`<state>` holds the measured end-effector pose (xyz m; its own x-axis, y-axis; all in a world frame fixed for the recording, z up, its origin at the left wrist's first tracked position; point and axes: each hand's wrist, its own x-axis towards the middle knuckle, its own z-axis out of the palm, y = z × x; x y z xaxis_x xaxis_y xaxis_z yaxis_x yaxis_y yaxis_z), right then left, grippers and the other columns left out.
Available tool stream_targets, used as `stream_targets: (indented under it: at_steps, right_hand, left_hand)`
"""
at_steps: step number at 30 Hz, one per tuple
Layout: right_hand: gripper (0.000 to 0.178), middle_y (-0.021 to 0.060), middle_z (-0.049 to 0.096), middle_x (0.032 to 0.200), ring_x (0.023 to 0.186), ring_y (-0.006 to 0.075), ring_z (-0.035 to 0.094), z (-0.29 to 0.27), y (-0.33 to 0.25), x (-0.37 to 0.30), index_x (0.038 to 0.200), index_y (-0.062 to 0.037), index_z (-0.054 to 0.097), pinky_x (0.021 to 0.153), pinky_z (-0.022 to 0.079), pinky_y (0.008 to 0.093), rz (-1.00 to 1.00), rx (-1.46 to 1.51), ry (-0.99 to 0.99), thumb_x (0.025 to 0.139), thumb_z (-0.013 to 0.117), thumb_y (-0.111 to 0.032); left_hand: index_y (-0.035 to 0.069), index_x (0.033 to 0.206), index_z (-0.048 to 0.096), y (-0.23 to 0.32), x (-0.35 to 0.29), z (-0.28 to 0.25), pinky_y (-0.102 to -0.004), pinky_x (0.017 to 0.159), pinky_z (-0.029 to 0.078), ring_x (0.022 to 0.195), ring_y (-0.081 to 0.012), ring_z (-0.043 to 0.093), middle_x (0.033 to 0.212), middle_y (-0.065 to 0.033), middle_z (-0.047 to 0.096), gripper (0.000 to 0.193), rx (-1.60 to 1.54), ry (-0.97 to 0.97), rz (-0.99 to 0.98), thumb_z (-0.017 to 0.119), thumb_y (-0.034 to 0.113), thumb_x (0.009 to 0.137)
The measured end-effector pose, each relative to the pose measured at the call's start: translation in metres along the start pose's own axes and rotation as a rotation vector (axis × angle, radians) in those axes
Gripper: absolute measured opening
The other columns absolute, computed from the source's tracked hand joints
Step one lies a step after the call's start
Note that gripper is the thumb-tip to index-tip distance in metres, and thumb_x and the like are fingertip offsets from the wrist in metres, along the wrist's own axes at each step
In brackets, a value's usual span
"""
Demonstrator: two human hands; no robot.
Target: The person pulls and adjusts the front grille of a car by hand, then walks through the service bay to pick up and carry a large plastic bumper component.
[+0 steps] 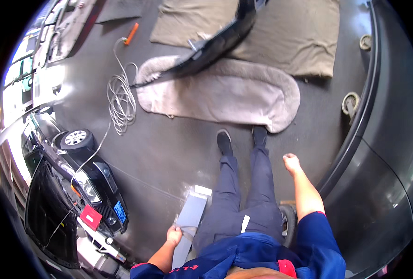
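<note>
My left hand (pixel 174 235) is down at my left side, its fingers closed at the edge of a long, narrow grey box (pixel 190 215). The box has a pale far end, and a thin band or strap crosses it near my fingers. My right hand (pixel 291 162) is held out in front of my right side with the fingers curled in. Whatever lies inside that grip, if anything, is hidden. Beyond my feet lies a thick grey-pink pad (pixel 215 95) on the floor. A curved black vehicle trim piece (pixel 211 51), seemingly a bumper, crosses over it.
A brown cloth mat (pixel 290 37) lies at the far side. Coiled pale cable (pixel 120 104) runs to a black car (pixel 87 181) with its hood raised, on the left. A dark grey vehicle (pixel 378 186) stands close on my right, with wheeled casters (pixel 350 103) near it.
</note>
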<state>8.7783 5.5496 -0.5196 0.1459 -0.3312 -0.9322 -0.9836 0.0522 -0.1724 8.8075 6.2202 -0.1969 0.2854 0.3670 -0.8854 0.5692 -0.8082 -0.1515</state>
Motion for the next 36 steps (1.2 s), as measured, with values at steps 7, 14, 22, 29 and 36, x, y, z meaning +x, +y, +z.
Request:
stream_targets:
  at_steps: [7,14,22,29,36]
  right_hand:
    - [0.071,0.0219,0.056,0.147,0.123,0.0319,0.060,0.073,0.038,0.157,0.155,-0.0015,0.040,0.090,0.055,0.0422,0.034,0.126,0.013,0.096,0.068,-0.028]
    - [0.090,0.0247,0.051,0.151,0.136,0.0340,0.052,0.061,0.012,0.289,0.158,0.0019,0.031,0.111,0.043,0.0409,-0.024,0.196,0.185,0.087,0.075,-0.031]
    - [0.113,0.0308,0.036,0.159,0.145,0.0374,0.043,0.076,-0.029,0.343,0.157,0.0121,0.015,0.117,0.037,0.0422,0.174,0.426,0.289,0.077,0.084,-0.028]
    - [0.062,0.0240,0.067,0.128,0.116,0.0310,0.066,0.118,-0.030,0.295,0.132,0.0133,0.056,0.101,0.050,0.0389,-0.005,0.785,0.092,0.084,0.078,-0.019]
    - [0.048,0.0201,0.069,0.124,0.112,0.0299,0.067,0.158,0.004,0.112,0.132,0.0089,0.059,0.094,0.055,0.0406,0.217,0.613,-0.320,0.091,0.066,-0.014]
  left_hand:
    - [-0.004,0.126,0.063,-0.008,-0.039,0.030,-0.0366,0.096,0.054,0.106,-0.0290,0.070,0.108,-0.0177,0.075,0.038,0.354,-0.302,-0.274,0.052,0.021,0.100]
    - [0.000,0.135,0.059,-0.060,-0.071,0.015,-0.0394,0.102,0.052,0.112,-0.0283,0.068,0.125,-0.0131,0.070,0.042,-0.338,-0.388,-0.696,0.061,0.018,0.097]
    - [0.001,0.137,0.057,-0.048,-0.065,-0.038,-0.0393,0.104,0.052,0.115,-0.0271,0.067,0.131,-0.0114,0.068,0.045,-0.392,-0.175,-0.843,0.064,0.016,0.096]
    - [-0.004,0.137,0.056,-0.036,-0.059,-0.031,-0.0417,0.102,0.053,0.114,-0.0265,0.066,0.131,-0.0138,0.067,0.053,-0.444,-0.245,-0.898,0.073,0.011,0.090]
    - [-0.003,0.122,0.066,-0.073,-0.045,0.047,-0.0380,0.094,0.053,0.105,-0.0222,0.066,0.116,-0.0119,0.072,0.044,-0.315,-0.440,-0.619,0.080,0.018,0.085]
